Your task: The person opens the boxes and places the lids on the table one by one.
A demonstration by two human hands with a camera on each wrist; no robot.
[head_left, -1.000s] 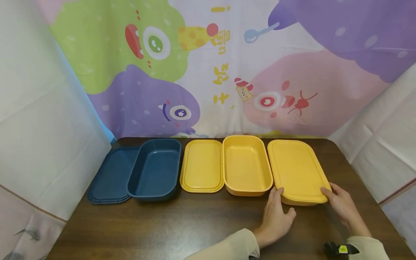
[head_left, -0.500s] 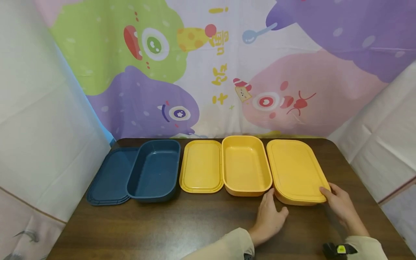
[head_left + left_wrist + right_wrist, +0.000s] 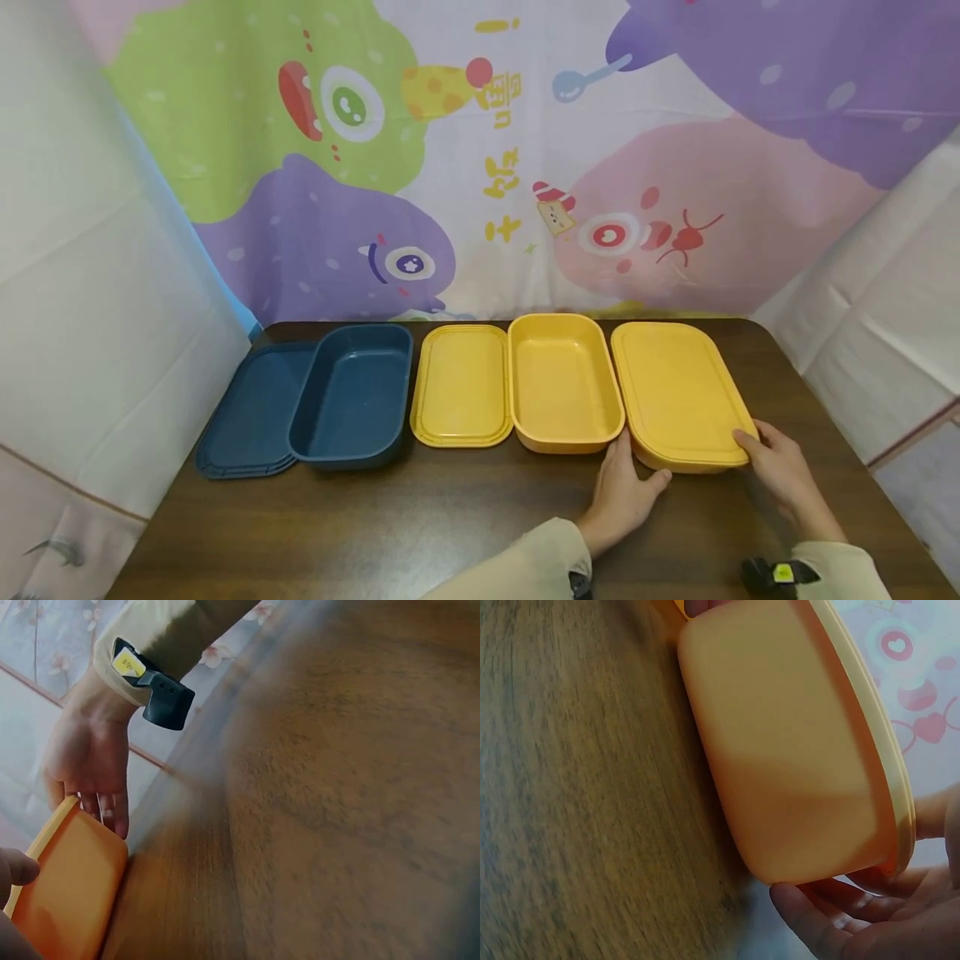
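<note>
At the right end of the row stands a yellow lunch box [image 3: 682,396] with its lid on. My right hand [image 3: 786,473] grips its front right corner, thumb on the lid's edge and fingers along the side; the right wrist view shows those fingers [image 3: 802,911] against the wall. Near its front left corner is my left hand [image 3: 622,498], with straight fingers reaching between this box and an open yellow box [image 3: 566,387]. The left thumb points toward the front wall of the lidded box. A separate yellow lid [image 3: 462,385] lies left of the open box.
Further left stand an open dark blue box [image 3: 352,396] and a dark blue lid [image 3: 257,410], the lid partly behind the box. All of them sit along the far side of the brown table [image 3: 420,525]. A printed cloth [image 3: 510,275] hangs behind.
My left fingertips have come off the lid's front left corner and dropped into the gap between the two yellow boxes. The right hand keeps its hold. The whole head view has shifted slightly.
</note>
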